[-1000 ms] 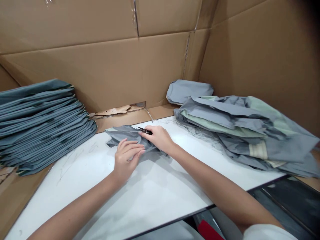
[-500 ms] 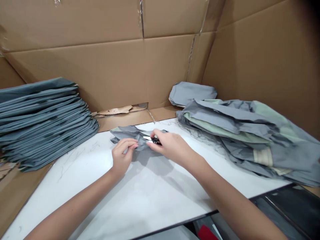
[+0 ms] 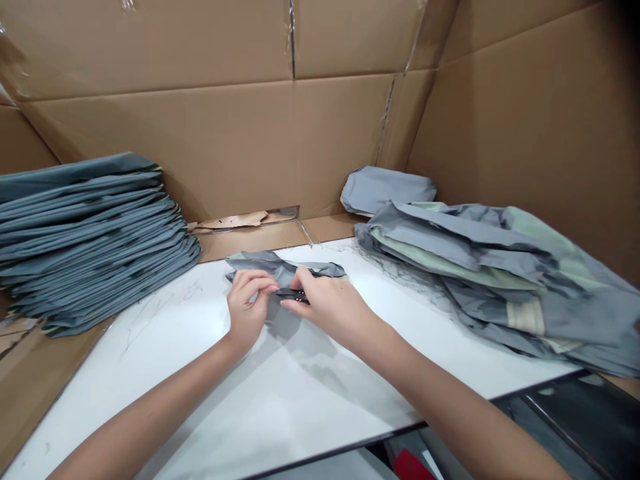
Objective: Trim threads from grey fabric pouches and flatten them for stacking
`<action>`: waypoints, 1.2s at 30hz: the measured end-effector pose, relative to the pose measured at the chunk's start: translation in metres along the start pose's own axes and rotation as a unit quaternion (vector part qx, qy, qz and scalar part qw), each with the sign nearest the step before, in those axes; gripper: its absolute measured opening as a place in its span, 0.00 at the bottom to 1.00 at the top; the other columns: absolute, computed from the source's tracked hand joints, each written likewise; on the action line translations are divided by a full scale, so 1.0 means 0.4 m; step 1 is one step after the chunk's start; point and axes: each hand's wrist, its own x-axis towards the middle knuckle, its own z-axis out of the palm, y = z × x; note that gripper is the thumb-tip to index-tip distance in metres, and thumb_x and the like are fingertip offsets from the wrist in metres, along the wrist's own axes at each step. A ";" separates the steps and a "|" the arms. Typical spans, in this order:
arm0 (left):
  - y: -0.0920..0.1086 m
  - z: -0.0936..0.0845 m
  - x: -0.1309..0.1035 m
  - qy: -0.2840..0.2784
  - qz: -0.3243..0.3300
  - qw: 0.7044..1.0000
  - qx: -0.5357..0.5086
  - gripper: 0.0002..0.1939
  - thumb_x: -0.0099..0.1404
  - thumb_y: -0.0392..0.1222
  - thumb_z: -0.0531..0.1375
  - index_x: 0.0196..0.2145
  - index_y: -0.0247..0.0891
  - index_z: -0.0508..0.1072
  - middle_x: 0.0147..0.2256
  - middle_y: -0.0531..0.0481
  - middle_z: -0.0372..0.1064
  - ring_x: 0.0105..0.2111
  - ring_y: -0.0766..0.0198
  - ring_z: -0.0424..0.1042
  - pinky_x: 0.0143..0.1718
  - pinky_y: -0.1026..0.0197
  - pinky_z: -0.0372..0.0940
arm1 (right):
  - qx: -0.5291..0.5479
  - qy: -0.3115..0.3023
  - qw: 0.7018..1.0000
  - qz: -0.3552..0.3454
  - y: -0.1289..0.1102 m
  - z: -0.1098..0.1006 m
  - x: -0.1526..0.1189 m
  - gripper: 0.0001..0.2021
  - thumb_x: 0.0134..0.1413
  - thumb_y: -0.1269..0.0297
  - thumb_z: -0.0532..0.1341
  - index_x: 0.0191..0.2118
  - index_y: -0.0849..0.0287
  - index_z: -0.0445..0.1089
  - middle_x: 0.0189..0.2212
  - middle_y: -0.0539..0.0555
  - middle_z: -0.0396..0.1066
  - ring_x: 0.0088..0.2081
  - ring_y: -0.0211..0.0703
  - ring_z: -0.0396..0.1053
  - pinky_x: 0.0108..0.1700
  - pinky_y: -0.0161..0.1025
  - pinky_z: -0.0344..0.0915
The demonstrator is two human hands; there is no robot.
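A grey fabric piece (image 3: pixel 327 269) lies crumpled on the white tabletop, partly behind both hands. My left hand (image 3: pixel 249 305) is closed in a pinch at the fabric's near edge; exactly what sits between thumb and fingertips is hidden. Black thread snips (image 3: pixel 291 294) with pale dots are gripped in my right hand (image 3: pixel 333 303), thumb and fingers wrapped around them. Their blades point left and reach close to my left fingertips; I cannot tell whether they touch the fabric.
On the left stands a tall stack of folded blue-grey fabric pieces (image 3: pixel 95 247). A loose heap of grey and pale green fabric (image 3: pixel 480 267) lies at right, with a folded grey bundle (image 3: pixel 387 188) behind it. Cardboard walls (image 3: pixel 200 147) enclose the marble-patterned table (image 3: pixel 200 413).
My right hand has moved a little left and down, bringing the snips' blades up to my left fingertips. My left hand keeps its pinch. The camera view has shifted slightly.
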 end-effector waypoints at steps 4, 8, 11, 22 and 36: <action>0.011 0.000 0.001 -0.003 -0.005 1.000 -0.002 0.07 0.59 0.35 0.58 0.24 0.39 0.72 0.27 0.53 0.68 0.32 0.68 0.64 0.39 0.61 0.59 | -0.010 0.022 1.000 0.013 -0.010 0.014 0.001 0.17 0.52 0.49 0.52 0.40 0.56 0.59 0.27 0.50 0.71 0.30 0.38 0.71 0.25 0.29 0.41; 0.015 -0.005 0.004 -0.004 -0.004 1.000 -0.005 0.07 0.59 0.34 0.58 0.24 0.39 0.72 0.27 0.53 0.68 0.32 0.68 0.63 0.39 0.62 0.59 | -0.019 0.049 0.998 0.021 -0.019 0.033 0.004 0.17 0.52 0.48 0.52 0.40 0.54 0.59 0.25 0.49 0.70 0.30 0.38 0.71 0.25 0.29 0.40; 0.016 -0.007 0.005 -0.001 -0.008 1.000 -0.010 0.07 0.58 0.33 0.59 0.24 0.39 0.72 0.27 0.53 0.68 0.32 0.68 0.63 0.38 0.62 0.59 | -0.020 0.057 0.998 0.028 -0.023 0.037 0.002 0.15 0.52 0.47 0.52 0.40 0.52 0.59 0.26 0.47 0.71 0.30 0.37 0.71 0.26 0.29 0.39; -0.047 -0.048 0.083 0.056 -0.103 0.993 -0.007 0.08 0.58 0.42 0.58 0.24 0.37 0.72 0.27 0.52 0.68 0.32 0.67 0.66 0.37 0.64 0.60 | 0.041 0.065 0.996 0.041 0.022 0.034 0.008 0.17 0.49 0.46 0.55 0.39 0.52 0.61 0.26 0.46 0.70 0.27 0.32 0.68 0.26 0.27 0.45; -0.396 -0.330 0.045 0.098 -0.239 0.899 0.354 0.27 0.49 0.32 0.57 0.49 0.29 0.60 0.46 0.34 0.57 0.48 0.44 0.53 0.47 0.44 0.50 | 0.170 0.060 0.979 0.093 0.148 0.037 -0.050 0.23 0.47 0.44 0.54 0.48 0.48 0.61 0.21 0.44 0.65 0.21 0.27 0.59 0.25 0.24 0.51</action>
